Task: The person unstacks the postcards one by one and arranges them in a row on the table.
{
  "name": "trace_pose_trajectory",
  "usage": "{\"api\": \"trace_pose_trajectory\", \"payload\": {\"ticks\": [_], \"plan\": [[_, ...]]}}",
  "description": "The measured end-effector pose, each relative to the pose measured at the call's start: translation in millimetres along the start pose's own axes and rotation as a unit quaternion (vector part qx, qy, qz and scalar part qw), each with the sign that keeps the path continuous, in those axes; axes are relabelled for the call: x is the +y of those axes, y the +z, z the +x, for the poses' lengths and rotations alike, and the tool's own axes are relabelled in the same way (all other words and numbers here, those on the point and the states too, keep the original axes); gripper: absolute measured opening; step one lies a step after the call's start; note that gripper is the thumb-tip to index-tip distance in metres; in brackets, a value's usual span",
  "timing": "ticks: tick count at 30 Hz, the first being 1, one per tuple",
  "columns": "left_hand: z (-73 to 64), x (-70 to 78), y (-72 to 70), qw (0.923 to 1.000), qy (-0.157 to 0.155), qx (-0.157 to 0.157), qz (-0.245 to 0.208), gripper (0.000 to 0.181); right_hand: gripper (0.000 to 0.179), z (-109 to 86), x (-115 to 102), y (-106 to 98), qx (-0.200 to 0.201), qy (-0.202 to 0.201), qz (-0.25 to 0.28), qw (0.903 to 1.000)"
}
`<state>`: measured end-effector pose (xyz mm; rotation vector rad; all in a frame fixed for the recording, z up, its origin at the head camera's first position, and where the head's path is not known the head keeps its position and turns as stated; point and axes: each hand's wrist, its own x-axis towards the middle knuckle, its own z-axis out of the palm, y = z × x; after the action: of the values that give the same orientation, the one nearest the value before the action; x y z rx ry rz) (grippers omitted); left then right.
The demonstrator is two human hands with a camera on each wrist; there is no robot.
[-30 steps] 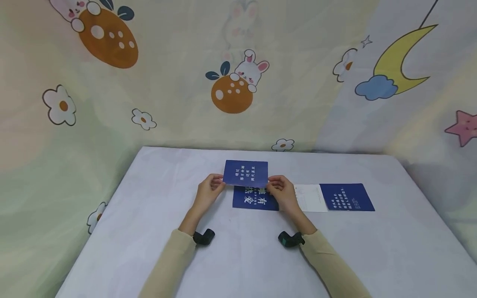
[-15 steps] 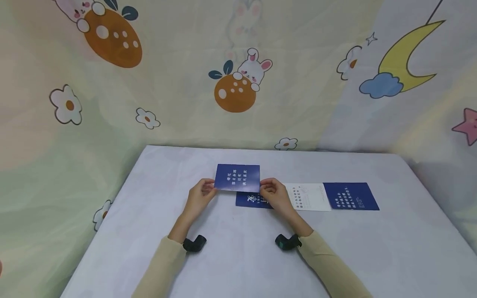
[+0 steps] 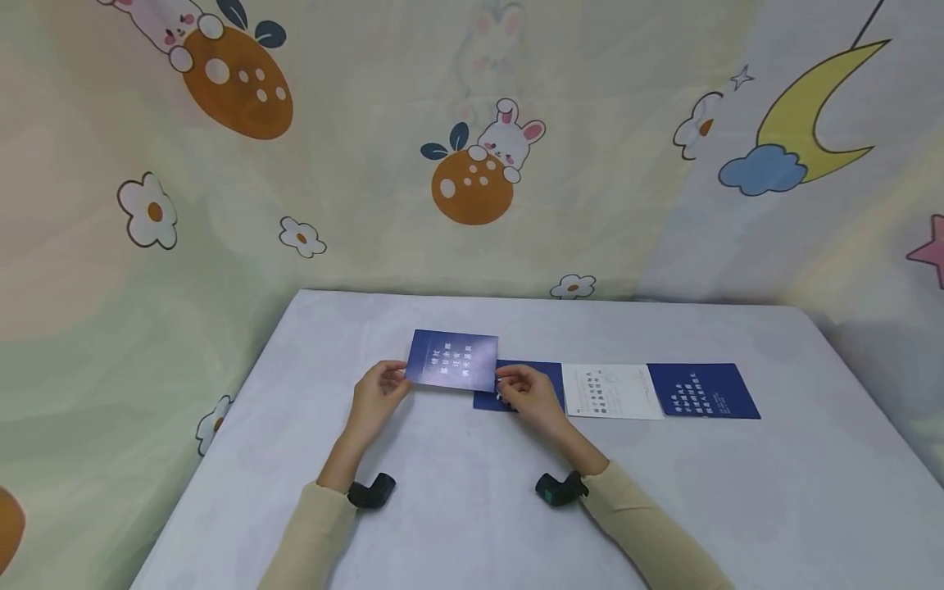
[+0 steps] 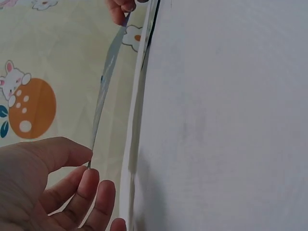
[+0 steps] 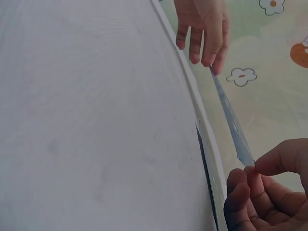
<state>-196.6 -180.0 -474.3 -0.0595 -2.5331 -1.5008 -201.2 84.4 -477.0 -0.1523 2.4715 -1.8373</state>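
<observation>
Both hands hold a dark blue card (image 3: 452, 360) with white writing, raised above the table. The left hand (image 3: 374, 399) pinches its left edge between thumb and fingertips. At its lower right corner the right hand (image 3: 537, 401) pinches it the same way. In both wrist views the card (image 4: 106, 77) appears nearly edge-on, a thin strip between the two hands. Behind the right hand lies another blue card (image 3: 549, 377), partly hidden by that hand and the held card. Right of it lie a white card (image 3: 614, 392) with dark writing and a blue card (image 3: 704, 391), in one row.
The white-covered table (image 3: 457, 508) reaches back to a printed cloth wall (image 3: 354, 164) with rabbits, flowers and a moon. A dark wrist camera (image 3: 372, 492) sits on the left wrist, and another camera (image 3: 560, 489) on the right wrist.
Both hands have carried the blue card to the left and slightly nearer, off the row. More of the white card and of the blue card beneath now shows. The head view has shifted a little.
</observation>
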Motion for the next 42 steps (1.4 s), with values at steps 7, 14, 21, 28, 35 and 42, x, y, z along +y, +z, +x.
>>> {"api": "trace_pose_trajectory", "payload": {"ticks": [7,14,21,28,35,42], "plan": [[-0.5,-0.9,-7.8,0.9987,-0.026,0.020,0.040,0.031,0.027,-0.8,-3.4,9.6,-0.048,-0.001,-0.012,0.9988],[-0.3,-2.1,-18.3,0.9950,-0.068,0.007,0.073,0.029,0.027,-2.3,-7.0,14.9,-0.090,-0.018,-0.076,0.9928],[-1.8,-5.8,-22.0,0.9910,-0.094,-0.011,0.095,0.028,0.031,-0.8,-8.8,18.1,-0.120,-0.033,-0.123,0.9845],[-2.0,-7.8,-31.1,0.9851,-0.114,-0.039,0.123,0.026,0.031,0.2,-8.3,20.0,-0.130,-0.061,-0.147,0.9786],[0.6,-12.6,-33.8,0.9843,-0.112,-0.056,0.124,0.025,0.022,-0.8,-7.0,20.2,-0.136,-0.058,-0.149,0.9777],[0.0,-11.8,-32.8,0.9817,-0.119,-0.045,0.142,0.028,0.017,-0.8,-6.4,19.5,-0.125,-0.039,-0.141,0.9812]]}}
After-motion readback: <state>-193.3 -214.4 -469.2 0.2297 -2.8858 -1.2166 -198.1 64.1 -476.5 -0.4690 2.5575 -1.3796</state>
